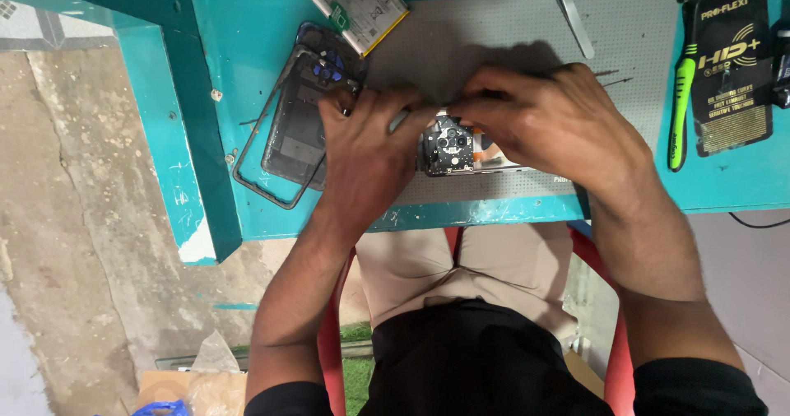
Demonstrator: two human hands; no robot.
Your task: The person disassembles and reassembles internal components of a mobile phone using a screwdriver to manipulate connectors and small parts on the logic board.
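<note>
An opened phone point(451, 146) with its inner parts and camera module bare lies on a grey work mat point(510, 29). My left hand point(366, 140) presses on its left end, fingers curled around the edge. My right hand point(551, 120) covers the right part of the phone, fingertips pinched at its top edge near the left hand. Whether a small tool or part sits between the fingers is hidden. A removed dark back cover point(311, 107) with a thin frame point(263, 148) lies just left of my left hand.
A phone battery point(359, 6) lies at the far edge of the teal table point(247, 21). Metal tweezers point(569, 13) rest on the mat's top. A green-handled brush point(680, 103) and a black packet point(734, 62) sit at the right. The table's front edge runs just below the phone.
</note>
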